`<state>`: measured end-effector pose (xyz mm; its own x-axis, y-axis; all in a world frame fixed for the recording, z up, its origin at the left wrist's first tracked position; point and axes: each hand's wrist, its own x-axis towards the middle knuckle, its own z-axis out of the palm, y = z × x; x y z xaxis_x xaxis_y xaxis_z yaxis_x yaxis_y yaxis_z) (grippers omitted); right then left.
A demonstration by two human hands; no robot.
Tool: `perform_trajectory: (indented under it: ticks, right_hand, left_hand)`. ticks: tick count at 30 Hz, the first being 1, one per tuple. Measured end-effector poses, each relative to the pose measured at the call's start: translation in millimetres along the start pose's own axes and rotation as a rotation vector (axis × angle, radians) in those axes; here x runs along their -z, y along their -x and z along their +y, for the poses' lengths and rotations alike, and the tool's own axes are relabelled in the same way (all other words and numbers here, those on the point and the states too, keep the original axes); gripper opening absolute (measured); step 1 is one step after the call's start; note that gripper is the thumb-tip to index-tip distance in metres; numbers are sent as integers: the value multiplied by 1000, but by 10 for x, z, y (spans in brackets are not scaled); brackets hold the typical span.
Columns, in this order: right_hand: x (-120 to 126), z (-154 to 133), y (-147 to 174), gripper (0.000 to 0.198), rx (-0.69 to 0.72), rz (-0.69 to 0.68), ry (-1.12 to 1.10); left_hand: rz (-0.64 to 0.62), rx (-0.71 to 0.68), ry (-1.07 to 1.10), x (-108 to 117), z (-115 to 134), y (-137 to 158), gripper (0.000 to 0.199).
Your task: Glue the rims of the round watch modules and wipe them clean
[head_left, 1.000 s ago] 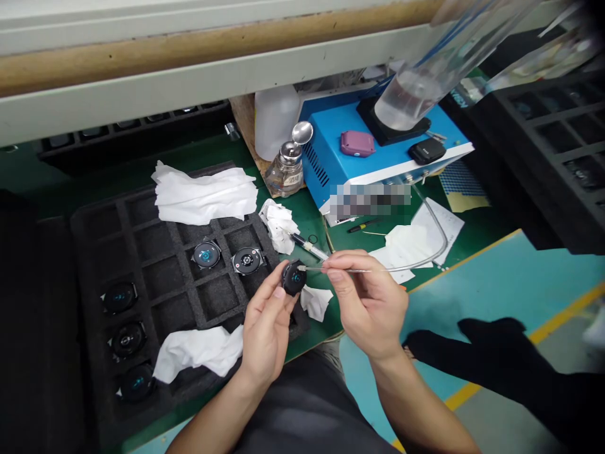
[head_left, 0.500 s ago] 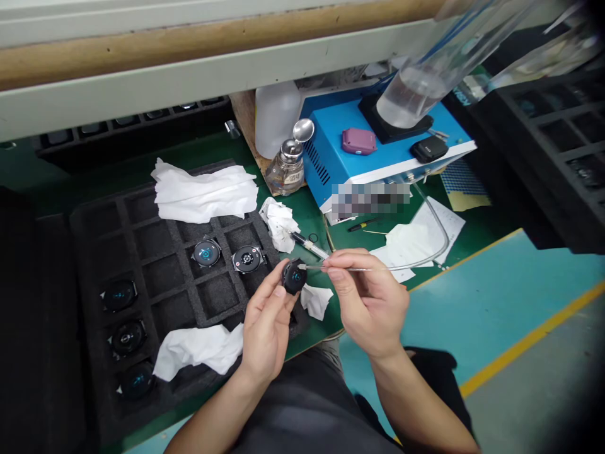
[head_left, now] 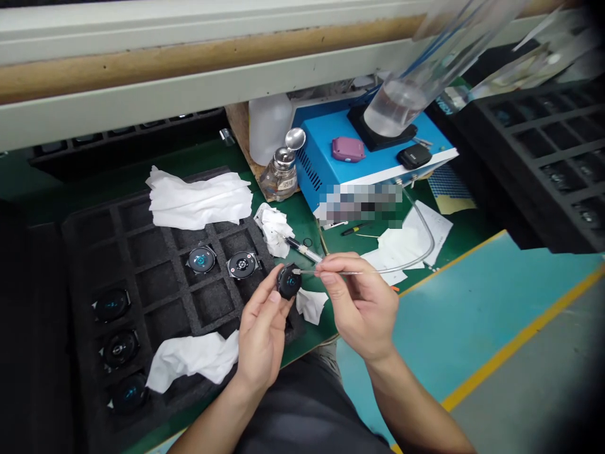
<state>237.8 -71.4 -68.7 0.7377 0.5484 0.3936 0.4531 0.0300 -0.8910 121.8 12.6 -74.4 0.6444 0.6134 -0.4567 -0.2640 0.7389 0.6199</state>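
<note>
My left hand (head_left: 263,328) is closed on a round black watch case (head_left: 288,282), gripped at its edge between thumb and fingers and tilted, with blue marks on its face. My right hand (head_left: 360,301) pinches a thin clear tube (head_left: 309,272) near its end. The tube's small pale tip meets the upper part of the watch case; whether it presses on it I cannot tell. From my right hand the tube curves back to a blue machine (head_left: 326,165). Below my left hand's side lies a black foam tray (head_left: 165,321) with several watch cases in its pockets, among them one (head_left: 242,265) with a metal-edged back.
White cloths (head_left: 201,200) (head_left: 193,359) lie across the tray. Crumpled tissue (head_left: 274,228), a syringe (head_left: 302,248) and a glass pump bottle (head_left: 282,173) stand or lie behind my hands. A purple case (head_left: 348,149) and a clear cylinder (head_left: 394,104) are on the machine. Another foam tray (head_left: 539,157) is at right.
The whole view has shifted slightly, so things appear a little to the left and lower. Both hands keep their hold, and the tube tip stays at the watch case.
</note>
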Motion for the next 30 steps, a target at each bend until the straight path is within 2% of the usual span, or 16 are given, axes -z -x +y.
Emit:
perform_trajectory:
  ticks: [30]
  right_hand:
    - [-8, -5, -18, 18, 8, -6, 1]
  left_hand:
    - [15, -9, -12, 2, 8, -5, 33]
